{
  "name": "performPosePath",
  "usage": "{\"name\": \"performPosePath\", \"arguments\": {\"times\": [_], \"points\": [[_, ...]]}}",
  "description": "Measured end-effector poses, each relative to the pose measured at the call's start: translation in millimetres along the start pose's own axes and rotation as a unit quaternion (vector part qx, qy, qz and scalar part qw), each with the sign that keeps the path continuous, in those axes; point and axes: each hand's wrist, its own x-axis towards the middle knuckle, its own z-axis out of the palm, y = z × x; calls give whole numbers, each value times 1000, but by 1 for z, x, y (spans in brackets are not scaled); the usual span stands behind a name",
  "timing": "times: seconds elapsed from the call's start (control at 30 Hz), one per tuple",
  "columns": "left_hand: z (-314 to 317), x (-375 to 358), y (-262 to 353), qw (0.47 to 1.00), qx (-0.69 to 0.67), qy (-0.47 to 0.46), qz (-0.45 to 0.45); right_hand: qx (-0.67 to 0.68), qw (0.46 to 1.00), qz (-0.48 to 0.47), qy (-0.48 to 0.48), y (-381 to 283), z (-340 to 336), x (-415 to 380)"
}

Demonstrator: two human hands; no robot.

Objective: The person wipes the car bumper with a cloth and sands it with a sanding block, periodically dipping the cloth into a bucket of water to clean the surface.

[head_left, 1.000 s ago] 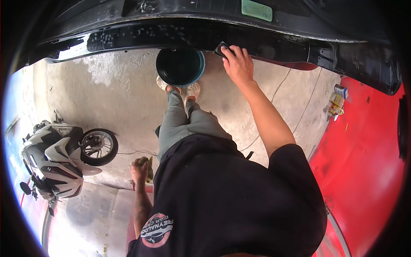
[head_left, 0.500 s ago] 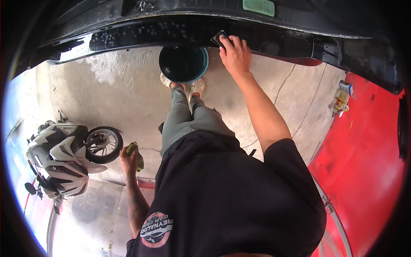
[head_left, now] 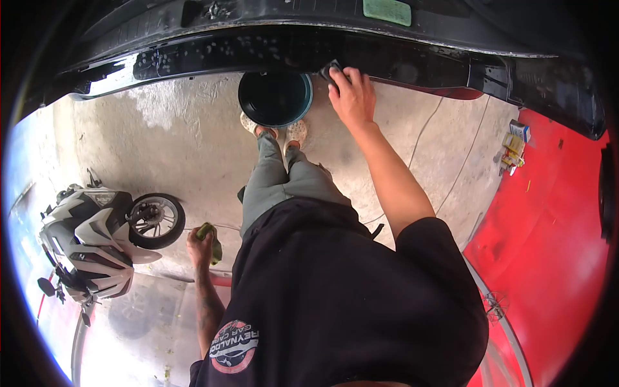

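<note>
My right hand (head_left: 353, 97) is closed around a small dark block-like pad (head_left: 329, 69), held against the lower edge of a glossy black car panel (head_left: 380, 58). The fingers lie over the pad and hide part of it. Whitish spots mark the panel's left stretch. Down at my left side, my left hand (head_left: 198, 247) grips a bunched green cloth (head_left: 216, 250), well away from the panel. Below the panel, by my feet, stands a round dark teal basin (head_left: 276, 122), its far edge hidden under the panel.
A green rectangular pad (head_left: 387, 11) lies on the dark ledge above the panel. To the left a white and black scooter (head_left: 97, 242) stands on the concrete floor (head_left: 187, 142). Small boxes and packets (head_left: 514, 148) sit at the right beside a red surface (head_left: 548, 213).
My right hand and the dark pad have moved slightly down toward me at the panel's lower edge. My left hand with the green cloth has shifted a little right and toward me.
</note>
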Motion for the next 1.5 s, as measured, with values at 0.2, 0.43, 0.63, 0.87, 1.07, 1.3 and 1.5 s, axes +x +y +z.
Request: {"name": "performPosePath", "arguments": {"times": [0.2,0.43,0.63,0.87,1.07,1.3,1.5], "points": [[-7,2,12,1000,11,4,2,-6,1000,17,-7,-2,4,3],[-4,1,12,999,-7,-24,-26,-15,1000,20,0,-11,4,10],[-3,8,5,1000,-6,4,16,-25,1000,-11,-7,-3,5,2],[-6,11,-5,1000,0,-2,3,-29,999,35,-6,-14,11,-5],[-6,8,-6,1000,-9,0,-2,-4,995,93,21,-29,17,-8],[-13,10,-2,1000,17,10,15,34,987,150,48,-32,33,-14],[-14,16,1,1000,-2,2,7,56,979,187,65,-28,35,-7]]}}
